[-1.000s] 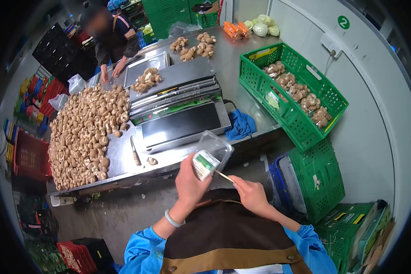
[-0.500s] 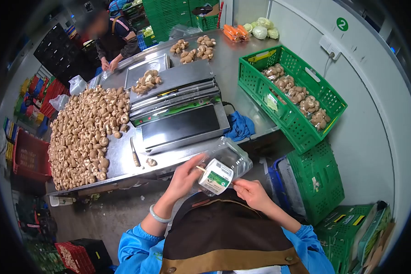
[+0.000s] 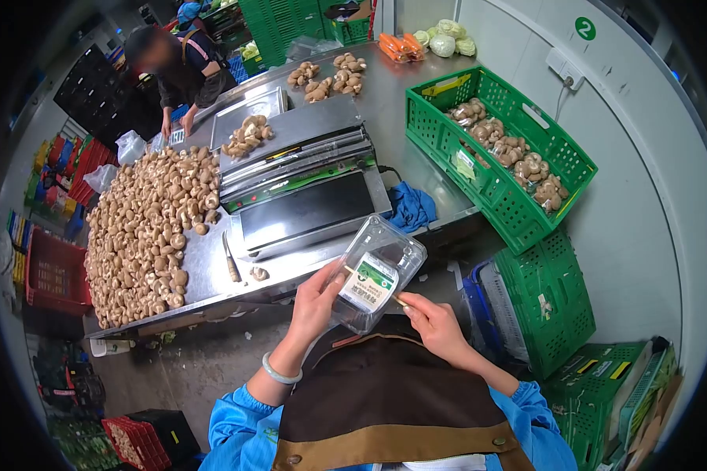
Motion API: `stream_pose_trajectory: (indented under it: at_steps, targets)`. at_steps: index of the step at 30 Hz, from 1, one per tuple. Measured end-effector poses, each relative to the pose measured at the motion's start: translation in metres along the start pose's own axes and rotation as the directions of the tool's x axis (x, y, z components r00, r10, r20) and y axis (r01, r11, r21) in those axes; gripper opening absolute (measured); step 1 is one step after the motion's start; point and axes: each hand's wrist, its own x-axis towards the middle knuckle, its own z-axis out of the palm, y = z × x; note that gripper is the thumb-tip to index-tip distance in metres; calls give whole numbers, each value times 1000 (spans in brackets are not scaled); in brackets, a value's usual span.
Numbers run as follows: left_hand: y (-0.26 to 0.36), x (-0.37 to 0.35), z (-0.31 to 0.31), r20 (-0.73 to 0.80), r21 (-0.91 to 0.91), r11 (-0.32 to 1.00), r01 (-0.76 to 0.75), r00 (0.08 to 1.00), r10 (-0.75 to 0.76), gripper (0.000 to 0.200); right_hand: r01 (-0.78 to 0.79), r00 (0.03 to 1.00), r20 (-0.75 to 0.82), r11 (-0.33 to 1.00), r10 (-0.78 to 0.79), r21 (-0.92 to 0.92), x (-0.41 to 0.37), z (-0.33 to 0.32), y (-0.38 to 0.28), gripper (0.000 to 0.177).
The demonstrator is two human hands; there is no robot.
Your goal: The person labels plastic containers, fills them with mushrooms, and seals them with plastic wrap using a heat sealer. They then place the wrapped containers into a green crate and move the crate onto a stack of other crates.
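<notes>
My left hand (image 3: 314, 302) grips the near left edge of a clear, empty plastic tray (image 3: 379, 271) held above my lap, bottom side up toward me. A white and green label (image 3: 367, 284) lies flat on the tray's base. My right hand (image 3: 436, 326) is at the tray's near right corner, fingers pinching a thin tan strip (image 3: 397, 299) that runs under the label. Beyond the tray stands a wrapping machine (image 3: 302, 196) on the steel table (image 3: 212, 275).
A big heap of brown mushrooms (image 3: 145, 228) covers the table's left part, with a knife (image 3: 229, 263) beside it. A green crate (image 3: 499, 149) holds packed mushroom trays at right. A blue cloth (image 3: 410, 208) lies near it. Another person (image 3: 173, 71) works at the far end.
The tray has turned from edge-on to flat, and the label now lies pressed on its base. My right hand moved closer to the tray's corner. The far person shifted their hands.
</notes>
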Motion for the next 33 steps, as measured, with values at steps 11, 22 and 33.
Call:
stream_pose_trajectory:
  at_steps: [11, 22, 33]
  targets:
    - [1, -8, 2, -16, -49, 999, 11, 1000, -11, 35, -84, 994, 74, 990, 75, 118, 1, 0, 7, 24]
    - [-10, -8, -2, -43, -90, 995, 39, 998, -43, 36, -112, 989, 114, 987, 99, 113, 5, 1, 6, 24]
    - [-18, -15, -1, -12, 122, 992, -42, 999, 44, 32, -468, 882, 309, 568, 357, 678, 29, -1, 3, 16]
